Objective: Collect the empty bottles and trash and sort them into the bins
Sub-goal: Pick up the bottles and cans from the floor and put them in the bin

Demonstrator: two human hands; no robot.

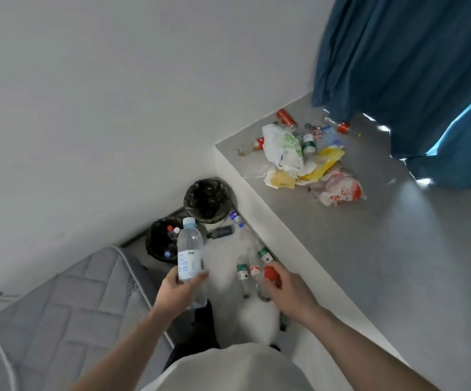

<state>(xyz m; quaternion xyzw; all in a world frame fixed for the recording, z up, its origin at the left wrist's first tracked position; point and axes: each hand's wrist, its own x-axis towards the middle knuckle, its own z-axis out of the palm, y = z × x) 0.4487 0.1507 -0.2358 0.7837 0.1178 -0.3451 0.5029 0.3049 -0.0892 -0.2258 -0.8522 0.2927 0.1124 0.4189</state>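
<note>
Bottles already lay in the near bin (162,244) at eleven o'clock. The left hand (176,289) gripped a clear bottle (189,249); the right hand (283,283) clutched a red-capped one (269,273). Loose bottles (242,270) remained ahead, and the trash pile (299,156) at one o'clock was untouched.

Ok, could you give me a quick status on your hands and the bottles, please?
Left hand holds clear bottle. Right hand grips red-capped bottle. Near bin already has bottles. More bottles on floor.
</note>
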